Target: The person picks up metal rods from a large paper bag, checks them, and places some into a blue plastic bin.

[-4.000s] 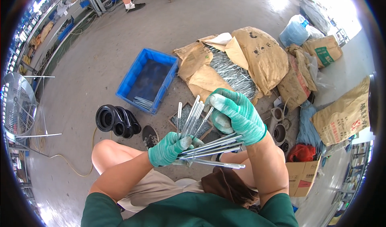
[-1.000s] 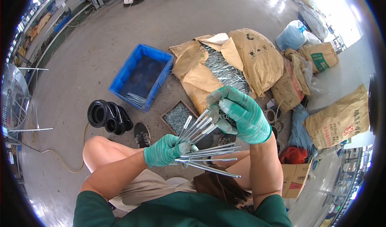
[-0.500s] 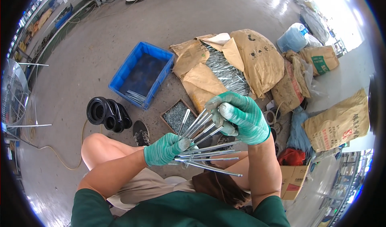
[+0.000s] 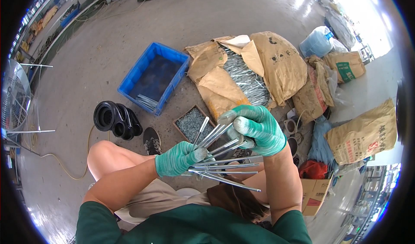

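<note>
Both my hands wear green knit gloves with pale, worn fingertips. My left hand [image 4: 179, 159] is closed around a fanned bundle of long, thin metal rods [image 4: 227, 162], which spread toward the right above my lap. My right hand [image 4: 255, 128] curls its fingers and thumb at the upper ends of some of these rods; the exact contact is partly hidden by the glove. Beyond my hands lies an opened brown paper sack [image 4: 220, 88] full of similar rods. A blue plastic crate [image 4: 122, 87], left of the sack, has a small group of rods in its near corner.
A shallow box [image 4: 178, 123] of small grey metal pieces sits between crate and my feet. Black ring-shaped parts [image 4: 113, 118] stand at left, near a fan [image 4: 15, 99]. Filled sacks [image 4: 279, 64], a water jug [image 4: 317, 43] and a cardboard box [image 4: 312, 196] line the right side.
My right hand has shifted slightly left and down along the ends of the rods. My left hand keeps its hold on the bundle, nearly still.
</note>
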A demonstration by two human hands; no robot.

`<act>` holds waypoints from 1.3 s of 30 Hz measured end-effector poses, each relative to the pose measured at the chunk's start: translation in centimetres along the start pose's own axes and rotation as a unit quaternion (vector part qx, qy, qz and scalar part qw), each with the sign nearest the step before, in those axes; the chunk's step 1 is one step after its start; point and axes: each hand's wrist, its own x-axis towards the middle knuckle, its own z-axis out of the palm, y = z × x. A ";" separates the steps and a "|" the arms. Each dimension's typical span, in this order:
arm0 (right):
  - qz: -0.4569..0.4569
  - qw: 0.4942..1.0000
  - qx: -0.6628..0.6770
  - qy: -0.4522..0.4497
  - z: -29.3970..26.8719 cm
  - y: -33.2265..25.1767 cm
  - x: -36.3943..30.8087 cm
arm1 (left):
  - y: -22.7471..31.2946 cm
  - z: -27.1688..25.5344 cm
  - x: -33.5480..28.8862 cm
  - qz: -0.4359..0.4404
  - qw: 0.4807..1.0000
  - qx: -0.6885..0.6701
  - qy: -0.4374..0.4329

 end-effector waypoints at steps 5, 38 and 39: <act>-0.045 0.986 0.160 0.024 0.4 1.3 0.3 | 0.2 -0.3 0.2 0.001 1.000 -0.012 -0.005; 0.000 0.999 0.050 -0.016 -0.4 0.7 0.1 | 0.0 -0.2 0.1 0.050 0.994 0.100 -0.012; -0.003 0.998 0.056 -0.018 -0.4 0.8 0.1 | 0.2 -0.1 0.0 0.042 0.994 0.098 -0.017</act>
